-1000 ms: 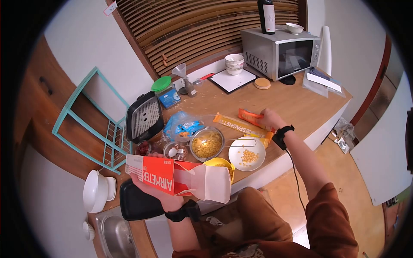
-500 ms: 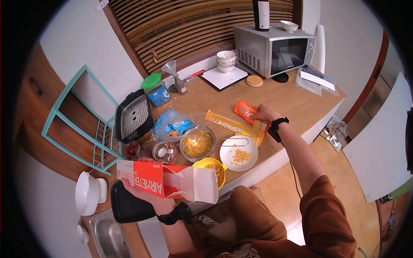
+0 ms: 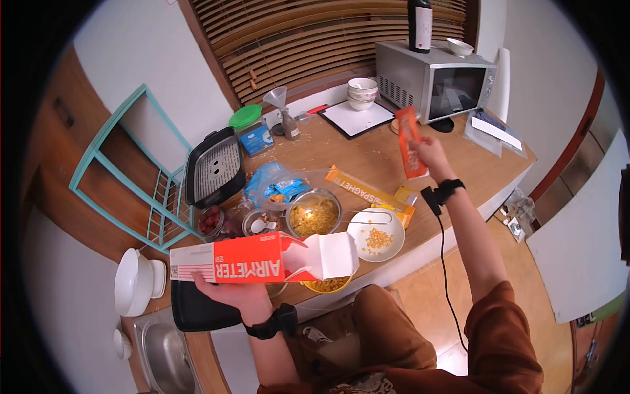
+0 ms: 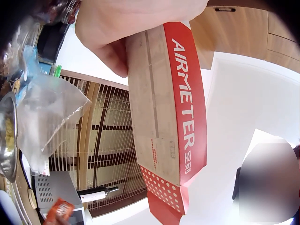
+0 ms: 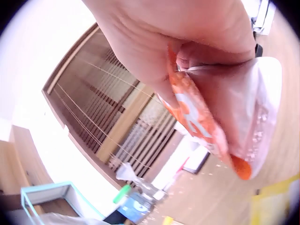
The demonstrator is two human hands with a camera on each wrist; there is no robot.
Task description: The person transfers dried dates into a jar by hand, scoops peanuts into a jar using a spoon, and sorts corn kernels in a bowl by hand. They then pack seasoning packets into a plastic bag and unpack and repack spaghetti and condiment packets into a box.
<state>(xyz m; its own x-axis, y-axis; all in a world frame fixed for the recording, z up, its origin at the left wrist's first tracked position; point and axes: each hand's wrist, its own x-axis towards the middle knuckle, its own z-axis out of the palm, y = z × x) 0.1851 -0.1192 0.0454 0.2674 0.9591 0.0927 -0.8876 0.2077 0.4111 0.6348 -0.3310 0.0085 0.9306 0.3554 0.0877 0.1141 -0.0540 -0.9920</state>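
Observation:
My left hand grips a red and white cardboard box marked AIRMETER, held out over the counter's near edge. The box's end flaps are open and point right in the head view. In the left wrist view, curled fingers wrap one end of the box. My right hand pinches an orange packet, held upright over the counter's right part. The right wrist view shows the packet's printed orange front and a see-through side with small pale bits low inside.
Below the packet lies a yellow spaghetti pack. A white plate with corn kernels, a metal bowl of pasta and a yellow bowl stand near the edge. The microwave is at back right, a teal rack at left.
My right hand has lifted the orange packet from beside the spaghetti pack and turned it upright. The box in my left hand has shifted left and lies more level, covering part of the yellow bowl.

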